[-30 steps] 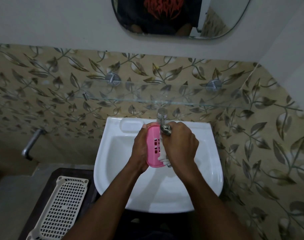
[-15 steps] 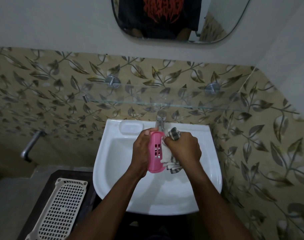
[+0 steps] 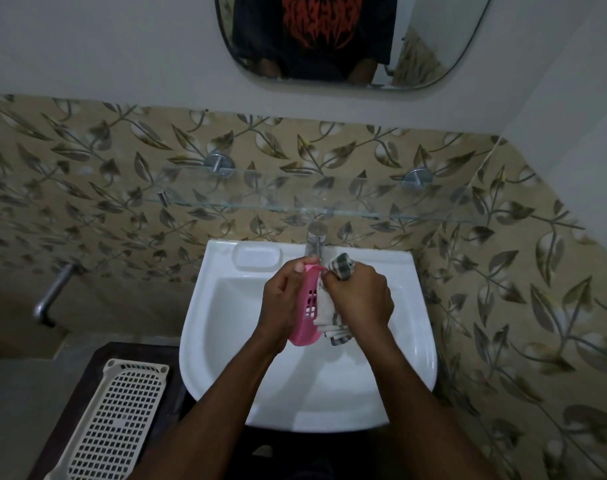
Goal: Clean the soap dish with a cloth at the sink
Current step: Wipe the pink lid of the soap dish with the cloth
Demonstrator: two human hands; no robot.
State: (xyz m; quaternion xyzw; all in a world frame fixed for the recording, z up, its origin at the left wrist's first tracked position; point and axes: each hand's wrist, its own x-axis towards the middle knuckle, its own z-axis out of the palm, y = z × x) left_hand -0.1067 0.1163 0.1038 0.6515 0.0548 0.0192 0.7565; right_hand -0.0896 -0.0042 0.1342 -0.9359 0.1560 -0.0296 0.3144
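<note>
Over the white sink, my left hand grips a pink slotted soap dish, held on edge with its inside facing right. My right hand is closed on a white and grey checked cloth and presses it against the inside of the dish. One end of the cloth sticks out above my fist near the tap; another end hangs below it. Most of the dish's left side is hidden by my fingers.
A glass shelf juts out just above the tap. A cream perforated tray lies on a dark surface left of the sink. A metal pipe sticks out of the left wall. A mirror hangs above.
The dish has turned more edge-on to me and the cloth has shifted, with its checked end now sticking up past my right fist. Both hands stay over the basin.
</note>
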